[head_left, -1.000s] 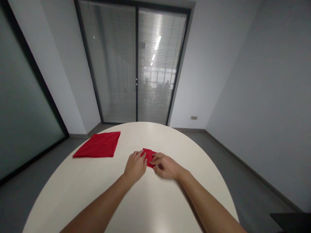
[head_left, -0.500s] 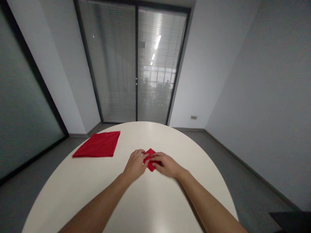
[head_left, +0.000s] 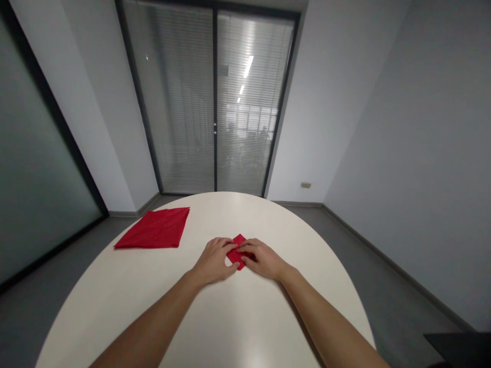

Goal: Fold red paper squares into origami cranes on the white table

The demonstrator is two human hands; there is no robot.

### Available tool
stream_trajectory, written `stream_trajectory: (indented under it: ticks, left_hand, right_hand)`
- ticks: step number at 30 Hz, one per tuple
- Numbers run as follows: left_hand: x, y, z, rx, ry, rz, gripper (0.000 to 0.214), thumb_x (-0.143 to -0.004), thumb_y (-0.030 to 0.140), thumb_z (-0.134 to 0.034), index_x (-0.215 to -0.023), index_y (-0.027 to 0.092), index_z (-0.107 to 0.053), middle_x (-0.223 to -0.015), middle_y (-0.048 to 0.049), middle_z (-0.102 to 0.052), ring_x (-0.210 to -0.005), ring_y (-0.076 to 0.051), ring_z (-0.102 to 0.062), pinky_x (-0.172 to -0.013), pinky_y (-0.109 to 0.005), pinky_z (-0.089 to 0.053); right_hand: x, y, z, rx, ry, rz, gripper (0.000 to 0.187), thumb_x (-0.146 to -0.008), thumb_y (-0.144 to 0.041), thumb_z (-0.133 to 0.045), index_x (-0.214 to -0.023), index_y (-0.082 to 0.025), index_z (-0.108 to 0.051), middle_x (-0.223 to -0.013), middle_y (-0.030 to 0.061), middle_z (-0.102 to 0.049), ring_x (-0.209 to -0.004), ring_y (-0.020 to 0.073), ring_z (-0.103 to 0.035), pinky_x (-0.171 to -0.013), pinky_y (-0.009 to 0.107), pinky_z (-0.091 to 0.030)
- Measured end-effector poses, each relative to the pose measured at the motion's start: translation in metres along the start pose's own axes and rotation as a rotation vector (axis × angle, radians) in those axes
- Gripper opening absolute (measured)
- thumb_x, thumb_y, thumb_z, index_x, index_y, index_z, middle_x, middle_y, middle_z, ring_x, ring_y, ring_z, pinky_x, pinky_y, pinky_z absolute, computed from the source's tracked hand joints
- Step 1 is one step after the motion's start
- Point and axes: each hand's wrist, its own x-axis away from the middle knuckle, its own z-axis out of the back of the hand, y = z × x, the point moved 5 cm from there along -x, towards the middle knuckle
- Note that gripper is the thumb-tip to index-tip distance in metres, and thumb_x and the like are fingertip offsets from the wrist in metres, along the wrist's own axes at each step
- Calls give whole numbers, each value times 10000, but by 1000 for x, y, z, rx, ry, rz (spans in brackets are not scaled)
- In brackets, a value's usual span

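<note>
A small folded red cloth (head_left: pixel 237 253) lies on the white table in front of me, with one corner pointing away and one toward me. My left hand (head_left: pixel 216 259) is at its left side, thumb and fingers spread apart, the fingertips on the far left edge and the thumb by the near corner. From the right, my right hand (head_left: pixel 261 257) has its bent fingers and thumb on the cloth, holding that side; the palm hides the cloth's right part.
A larger red cloth (head_left: pixel 157 230) lies flat at the table's left edge. The round white table (head_left: pixel 307 306) curves away on both sides. Beyond it are a glass door with blinds (head_left: pixel 184 102) and grey walls. A dark object (head_left: pixel 460 347) shows at lower right.
My left thumb has moved away from the fingers, down toward the cloth's near corner, and the left hand has opened wider. The right hand stays almost still on the cloth.
</note>
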Motion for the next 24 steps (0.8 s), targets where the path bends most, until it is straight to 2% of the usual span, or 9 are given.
stream_trajectory:
  ticks: [7, 14, 19, 24]
  left_hand:
    - [2, 7, 3, -44, -33, -22, 575, -843, 455, -654, -1359, 212, -581, -1367, -107, -594, -1233, -301, -519, -1114, -466, -375]
    - [1, 6, 2, -59, -35, -45, 473, -913, 343, -563, -1374, 238, -563, -1377, -96, -586, -1237, -278, -509, -1111, -462, -374]
    - [1, 5, 0, -56, -43, -57, 541, -881, 339, -603, -1409, 247, -532, -1413, -80, -568, -1254, -281, -495, -1124, -466, -362]
    - [2, 3, -1, -44, -35, -50, 600, -866, 378, -622, -1436, 229, -504, -1444, -83, -550, -1279, -291, -485, -1146, -477, -339]
  right_hand:
    - [1, 7, 2, 63, 22, -79, 448, -850, -271, -674, -1287, -174, -649, -1262, 137, -673, -1168, 281, -593, -1041, 447, -453]
    - [-3, 3, 4, 121, -5, -99, 524, -810, -379, -722, -1277, -153, -647, -1250, 148, -674, -1139, 295, -601, -1022, 445, -451]
    - [-2, 1, 3, 152, -12, -111, 616, -797, -484, -734, -1298, -141, -633, -1245, 160, -666, -1124, 300, -590, -1010, 454, -449]
    - [-1, 3, 1, 144, -31, -108, 724, -798, -556, -717, -1383, -157, -566, -1324, 168, -625, -1184, 317, -561, -1032, 482, -428]
